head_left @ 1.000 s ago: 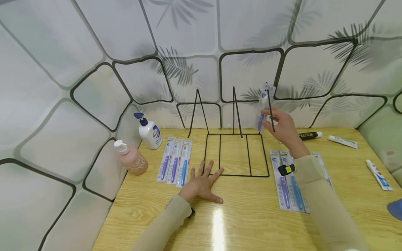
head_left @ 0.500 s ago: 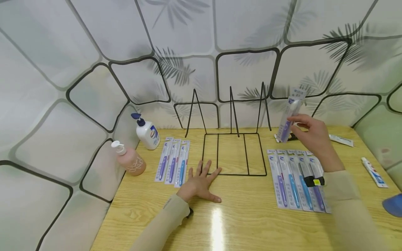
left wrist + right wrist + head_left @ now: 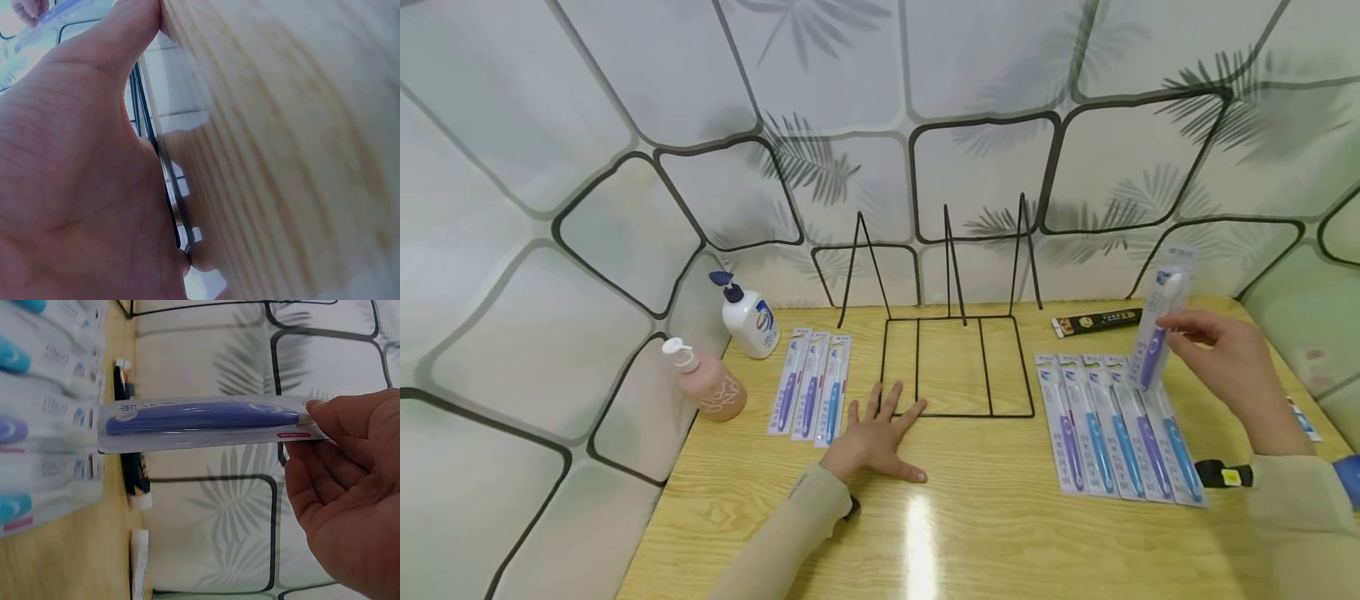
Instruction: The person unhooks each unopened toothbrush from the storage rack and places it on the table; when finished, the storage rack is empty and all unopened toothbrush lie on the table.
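Note:
My right hand [image 3: 1225, 354] pinches a packaged purple toothbrush [image 3: 1156, 333] by its side edge, holding it upright above the far end of a row of packaged toothbrushes [image 3: 1105, 429] on the table. In the right wrist view, thumb and fingers grip one end of the toothbrush pack [image 3: 200, 420]. My left hand [image 3: 876, 442] lies with fingers spread on the table, its fingertips at the front bar of a black wire rack [image 3: 955, 415]. The left wrist view shows only the palm [image 3: 75, 162] close up against the wood.
Three packaged toothbrushes [image 3: 808, 387] lie left of the rack. Beyond them stand a white pump bottle [image 3: 752, 323] and a pink pump bottle [image 3: 713, 387]. A black toothpaste tube [image 3: 1093, 322] lies behind the right row. Part of a blue object [image 3: 1348, 479] shows at the right edge.
My right hand has carried the purple toothbrush pack from the rack's right upright rightward and down, over the right row. The left hand stays in place.

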Demonstrator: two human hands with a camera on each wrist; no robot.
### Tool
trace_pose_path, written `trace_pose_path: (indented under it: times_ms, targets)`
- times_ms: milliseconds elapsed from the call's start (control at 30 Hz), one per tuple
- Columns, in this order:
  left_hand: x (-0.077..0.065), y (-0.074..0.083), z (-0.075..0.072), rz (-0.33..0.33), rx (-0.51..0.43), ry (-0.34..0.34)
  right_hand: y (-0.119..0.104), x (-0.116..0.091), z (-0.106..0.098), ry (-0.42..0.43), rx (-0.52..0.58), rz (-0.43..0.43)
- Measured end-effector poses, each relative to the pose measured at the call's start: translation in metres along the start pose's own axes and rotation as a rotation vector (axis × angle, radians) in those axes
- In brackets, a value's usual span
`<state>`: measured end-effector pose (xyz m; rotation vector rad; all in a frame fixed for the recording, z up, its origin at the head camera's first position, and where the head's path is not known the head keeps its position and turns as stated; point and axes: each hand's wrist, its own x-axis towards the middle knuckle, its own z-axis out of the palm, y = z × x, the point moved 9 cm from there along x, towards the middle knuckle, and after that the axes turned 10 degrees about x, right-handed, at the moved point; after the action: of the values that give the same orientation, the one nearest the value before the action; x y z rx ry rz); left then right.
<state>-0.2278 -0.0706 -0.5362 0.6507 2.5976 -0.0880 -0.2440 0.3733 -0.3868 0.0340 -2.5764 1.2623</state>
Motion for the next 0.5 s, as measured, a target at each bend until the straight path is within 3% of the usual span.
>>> trace_pose_path:
  times_ms: [333, 500]
  targets:
    - [-0.002, -0.003, 0.0, -0.002, 0.012, 0.005, 0.025, -0.011, -0.01, 0.0, -0.088, 0.046]
    - [-0.003, -0.003, -0.001, -0.001, 0.011, 0.007, 0.043, -0.016, -0.007, -0.057, -0.126, 0.029]
